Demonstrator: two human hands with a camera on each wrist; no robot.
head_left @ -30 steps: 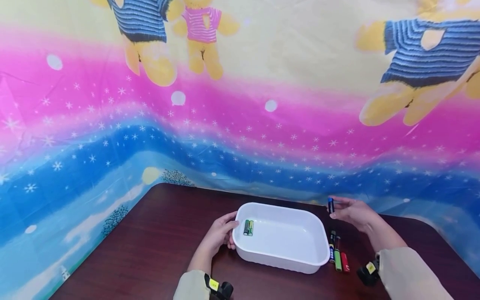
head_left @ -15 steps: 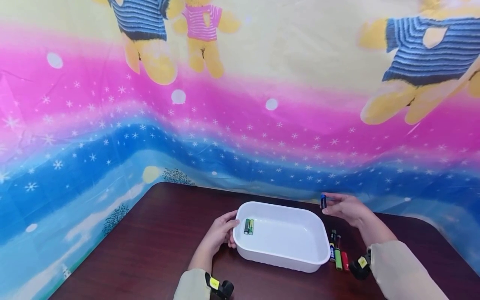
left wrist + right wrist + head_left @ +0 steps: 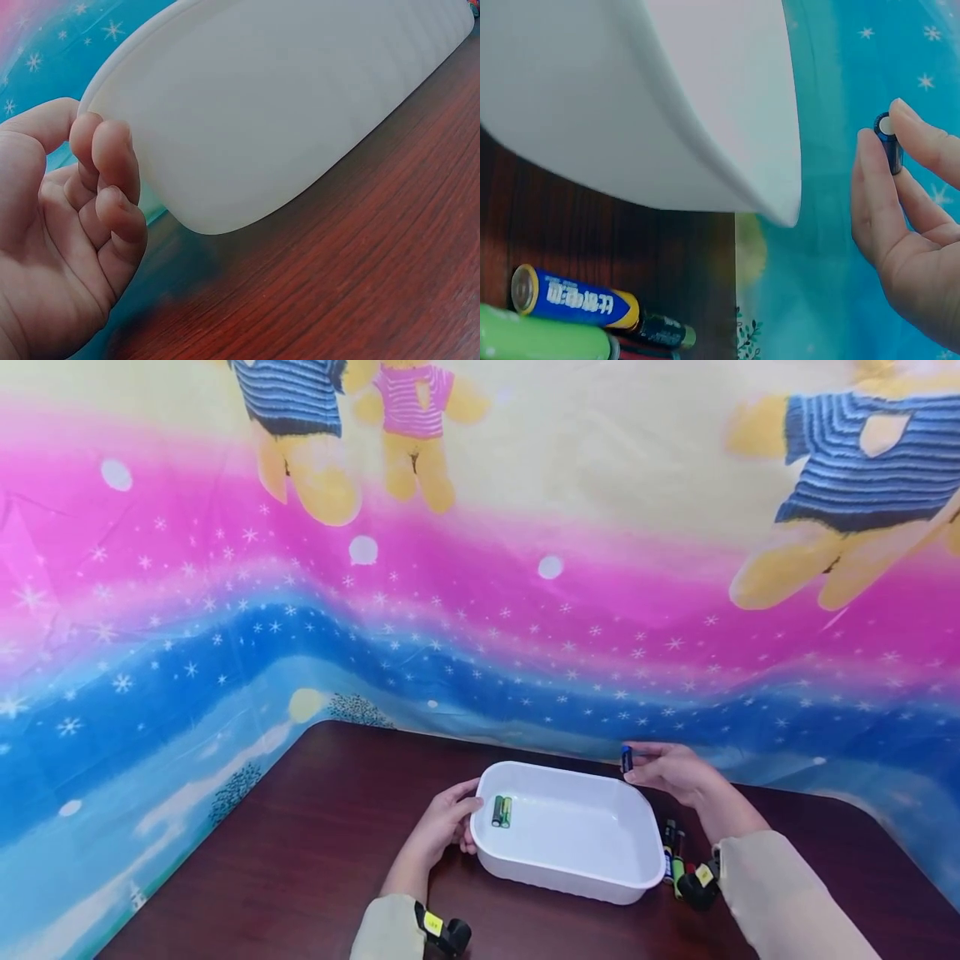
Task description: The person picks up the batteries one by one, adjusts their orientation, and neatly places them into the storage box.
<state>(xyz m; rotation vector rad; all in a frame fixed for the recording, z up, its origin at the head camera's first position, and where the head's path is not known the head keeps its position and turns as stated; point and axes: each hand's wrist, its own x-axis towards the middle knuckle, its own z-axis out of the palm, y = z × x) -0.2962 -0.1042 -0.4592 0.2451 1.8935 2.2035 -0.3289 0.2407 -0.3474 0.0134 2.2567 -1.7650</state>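
A white plastic basin [image 3: 558, 878] stands on the table. At its left end my left hand [image 3: 442, 827] grips the rim, thumb on top and fingers curled below, as the left wrist view shows. Between thumb and fingertips, my right hand [image 3: 671, 774] pinches a blue-and-black battery [image 3: 627, 759], held upright above the basin's back right corner. In the right wrist view one flat end of this battery [image 3: 889, 142] faces the camera. Two green batteries [image 3: 502, 812] lie side by side inside the basin, near its left end.
Right of the basin lie several batteries: a blue-and-yellow one [image 3: 585, 296], a light green one [image 3: 540, 334] and a dark one [image 3: 664, 328]. The right wrist camera [image 3: 699, 887] partly hides them in the head view. A printed curtain [image 3: 465, 610] hangs behind the dark wooden table [image 3: 330, 827].
My right hand has moved left with the battery, from right of the basin to its back right corner. My left hand keeps its grip on the rim.
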